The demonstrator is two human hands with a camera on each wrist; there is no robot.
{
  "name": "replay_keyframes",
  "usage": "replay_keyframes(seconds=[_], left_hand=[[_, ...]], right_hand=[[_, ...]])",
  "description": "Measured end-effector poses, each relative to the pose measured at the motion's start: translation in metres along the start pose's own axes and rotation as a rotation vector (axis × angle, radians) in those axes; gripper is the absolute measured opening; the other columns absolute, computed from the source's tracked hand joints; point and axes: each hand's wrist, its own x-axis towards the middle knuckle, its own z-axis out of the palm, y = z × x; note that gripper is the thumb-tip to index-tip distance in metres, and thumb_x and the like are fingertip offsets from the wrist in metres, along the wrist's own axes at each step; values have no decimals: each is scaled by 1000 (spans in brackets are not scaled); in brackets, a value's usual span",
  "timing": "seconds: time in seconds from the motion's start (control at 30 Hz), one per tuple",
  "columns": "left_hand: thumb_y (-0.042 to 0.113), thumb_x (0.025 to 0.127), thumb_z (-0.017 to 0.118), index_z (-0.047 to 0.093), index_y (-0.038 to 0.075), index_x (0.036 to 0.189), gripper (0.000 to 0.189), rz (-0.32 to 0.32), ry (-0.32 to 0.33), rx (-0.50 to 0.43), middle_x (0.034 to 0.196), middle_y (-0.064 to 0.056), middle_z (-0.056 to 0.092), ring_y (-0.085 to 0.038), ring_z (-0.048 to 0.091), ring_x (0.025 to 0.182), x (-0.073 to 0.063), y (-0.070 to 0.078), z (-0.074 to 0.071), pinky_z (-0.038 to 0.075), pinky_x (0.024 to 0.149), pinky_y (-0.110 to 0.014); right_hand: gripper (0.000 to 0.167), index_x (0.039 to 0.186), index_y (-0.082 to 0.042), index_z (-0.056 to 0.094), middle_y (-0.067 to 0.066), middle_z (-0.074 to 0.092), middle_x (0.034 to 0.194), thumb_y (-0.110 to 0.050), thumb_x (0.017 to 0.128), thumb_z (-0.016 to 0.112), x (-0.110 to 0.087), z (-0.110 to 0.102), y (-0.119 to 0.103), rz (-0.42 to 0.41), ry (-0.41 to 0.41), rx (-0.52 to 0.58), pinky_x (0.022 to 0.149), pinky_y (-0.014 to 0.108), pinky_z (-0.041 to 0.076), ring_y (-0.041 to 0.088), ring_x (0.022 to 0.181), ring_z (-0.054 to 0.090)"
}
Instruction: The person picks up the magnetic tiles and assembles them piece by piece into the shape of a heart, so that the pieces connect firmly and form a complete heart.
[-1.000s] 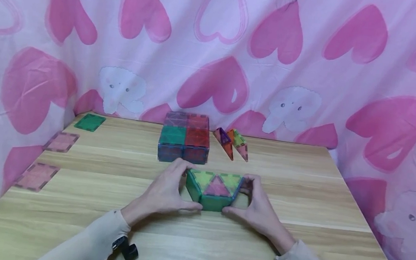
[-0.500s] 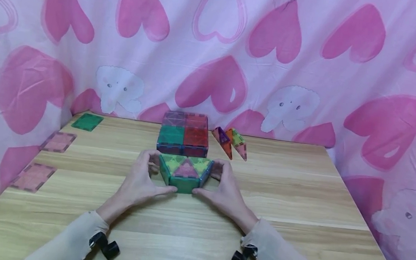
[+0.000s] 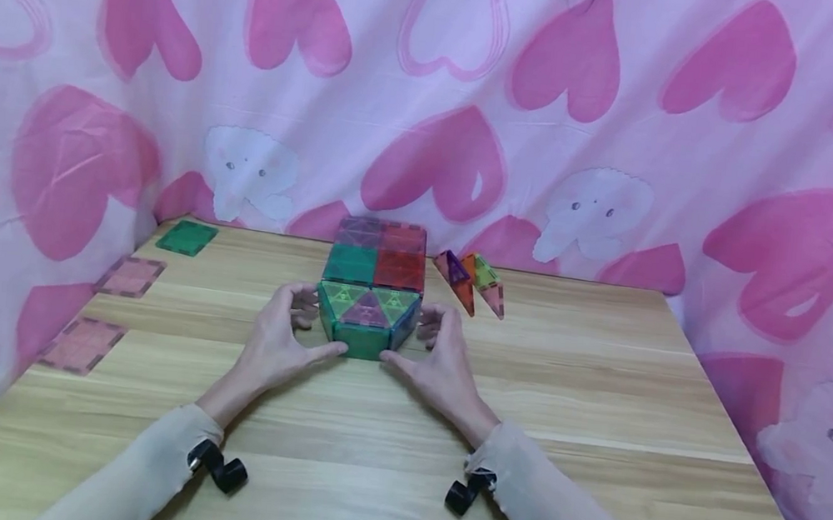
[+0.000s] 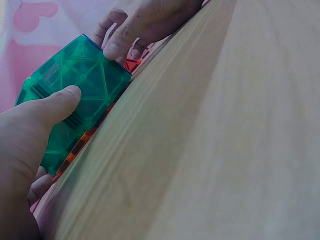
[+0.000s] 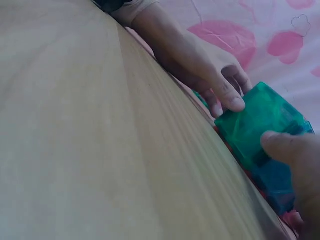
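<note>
A low trapezoid block of magnetic tiles [image 3: 365,319], with green sides and a top of two yellow-green triangles and one pink triangle, stands on the wooden table [image 3: 599,395]. My left hand [image 3: 295,325] grips its left end, thumb on the front face and fingers round the side. My right hand [image 3: 425,340] grips the right end the same way. The block's far side meets a flat square block [image 3: 376,254] of purple, red and green tiles. In the left wrist view my thumb lies on the green block [image 4: 75,95]. The right wrist view shows the same green block [image 5: 255,125].
A small cluster of triangular tiles [image 3: 476,285] in purple, orange and yellow lies right of the square block. Three flat tiles lie along the table's left edge: a green tile [image 3: 187,238] and two pink tiles [image 3: 130,276] [image 3: 80,343]. Heart-patterned cloth walls the table on three sides.
Both hands have slid the trapezoid block away from me and to the left across the table, until it sits against the square block.
</note>
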Motion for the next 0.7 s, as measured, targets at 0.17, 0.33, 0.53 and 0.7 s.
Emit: replay_keyframes(seconds=[0.17,0.33,0.53,0.7], left_hand=[[40,73,108,48,6,154,106,-13,-3,4,133,-13,66,-29,68,114,0,1,3,61,97,-47],[44,72,107,46,10,157,110,-33,-10,10,135,-12,63,-30,66,116,-1,3,1,58,99,-50],[40,73,107,45,10,159,110,-26,15,-22,136,-12,62,-30,66,117,-2,2,-1,56,100,-50],[35,77,104,45,10,159,104,38,89,-51,143,-16,59,-31,63,122,-3,1,-3,53,100,-51]], right_hand=[[77,147,-7,47,24,56,141,-26,91,96,7,-21,12,-135,106,69,105,52,52,33,127,58],[61,147,-2,53,22,61,142,-20,99,86,25,-37,28,-184,344,29,106,50,46,34,132,58],[61,153,-1,53,22,61,146,-14,101,81,44,-39,38,-82,359,-39,114,52,55,38,134,63],[56,155,-3,56,22,67,147,-11,104,77,59,-35,40,-17,353,-59,111,49,59,35,133,68]])
